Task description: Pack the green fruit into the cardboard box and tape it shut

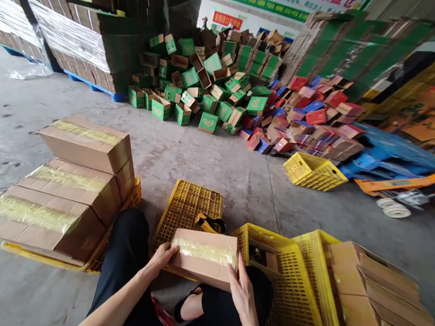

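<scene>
A brown cardboard box, with clear yellowish tape along its top, is held between my two hands above my lap. My left hand grips its left end, the thumb near the top edge. Against the right end presses my right hand, fingers pointing up along the side. Just beyond the box, a black and yellow tape dispenser lies on an upturned yellow crate. Close by on the right stands an open yellow crate with a few items inside that I cannot make out.
Taped cardboard boxes sit on a yellow crate at left. Folded cartons stand at lower right. Piles of green boxes and red and blue boxes cover the floor ahead. A yellow crate and a pallet jack are at right.
</scene>
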Tool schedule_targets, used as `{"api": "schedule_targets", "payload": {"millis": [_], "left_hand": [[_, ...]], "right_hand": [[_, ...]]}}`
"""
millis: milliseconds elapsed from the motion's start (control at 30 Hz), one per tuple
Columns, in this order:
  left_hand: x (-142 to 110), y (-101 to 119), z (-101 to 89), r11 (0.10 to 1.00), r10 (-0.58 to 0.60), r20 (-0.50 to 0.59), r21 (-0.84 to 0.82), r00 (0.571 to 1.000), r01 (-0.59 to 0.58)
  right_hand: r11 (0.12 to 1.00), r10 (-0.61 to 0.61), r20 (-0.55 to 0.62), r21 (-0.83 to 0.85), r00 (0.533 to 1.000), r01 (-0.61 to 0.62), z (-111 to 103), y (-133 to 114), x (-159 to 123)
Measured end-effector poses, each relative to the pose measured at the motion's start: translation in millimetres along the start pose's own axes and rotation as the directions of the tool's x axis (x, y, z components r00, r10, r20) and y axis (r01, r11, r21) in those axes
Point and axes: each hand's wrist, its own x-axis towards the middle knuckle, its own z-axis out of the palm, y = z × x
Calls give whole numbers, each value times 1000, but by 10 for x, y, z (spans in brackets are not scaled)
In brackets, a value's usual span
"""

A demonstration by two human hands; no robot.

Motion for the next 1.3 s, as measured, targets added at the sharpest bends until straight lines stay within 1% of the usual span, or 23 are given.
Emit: {"api": "schedule_targets", "payload": {"millis": [67,100,167,200,267,333,367,400,433,467,533,567,600,633,667,733,867,967,1067,1167,1233,1300], "left_hand": [[-18,-15,-220,995,13,-62,102,998,-7],[-27,-24,-317,987,26,-91,158,996,-11],[-41,-48,-450,969,32,-129,247,991,0],[-45,-67,-478,959,31,-140,284,990,10],[-47,-128,-459,940,20,-148,340,989,31],[-47,-231,-372,922,41,-139,388,989,16],[-48,-297,-318,907,85,-136,420,987,-20],[-52,-369,-265,885,152,-135,459,979,-74],[-57,-443,-217,851,241,-135,505,961,-142],[-64,-513,-177,803,340,-131,556,931,-215],[-78,-626,-124,683,514,-106,650,851,-332],[-84,-662,-109,623,577,-86,689,812,-370],[-87,-684,-99,569,623,-65,722,780,-394],[-88,-692,-94,525,652,-48,748,757,-405],[-85,-689,-92,494,670,-36,768,742,-408],[-70,-663,-93,460,684,-25,790,729,-405],[-28,-605,-118,428,689,20,795,724,-429],[-7,-574,-159,428,685,37,787,728,-443],[1,-546,-198,449,675,39,770,737,-453],[-7,-548,-191,483,681,36,729,731,-486],[-21,-575,-165,507,693,15,700,721,-502],[-40,-615,-140,532,701,-16,677,713,-508]], "right_hand": [[991,87,42,95,995,-90,137,65,-12],[986,111,48,119,993,-116,232,99,-15],[981,136,36,132,990,-140,455,174,-10],[982,141,25,125,990,-143,574,212,-4],[987,131,2,90,991,-131,798,288,6],[996,85,-30,42,996,-84,982,352,-2],[999,40,-52,11,998,-40,1053,377,-15],[1000,-15,-75,-22,997,13,1110,394,-35],[996,-72,-95,-53,993,67,1154,403,-58],[990,-123,-106,-86,987,115,1186,403,-84],[971,-190,-95,-163,977,172,1222,378,-130],[961,-204,-80,-208,976,184,1229,356,-146],[947,-214,-63,-258,975,191,1233,328,-156],[928,-230,-46,-313,972,204,1237,296,-159],[906,-249,-29,-360,968,223,1242,262,-158],[869,-295,2,-414,955,270,1267,190,-147],[826,-398,52,-413,916,382,1388,23,-154],[797,-483,111,-356,869,489,1503,-167,-195],[783,-526,160,-293,835,549,1590,-421,-205],[768,-552,213,-246,806,591,1632,-658,-139],[752,-565,250,-235,786,616,1638,-765,-69],[743,-562,288,-235,775,626,1636,-828,-2]]}}
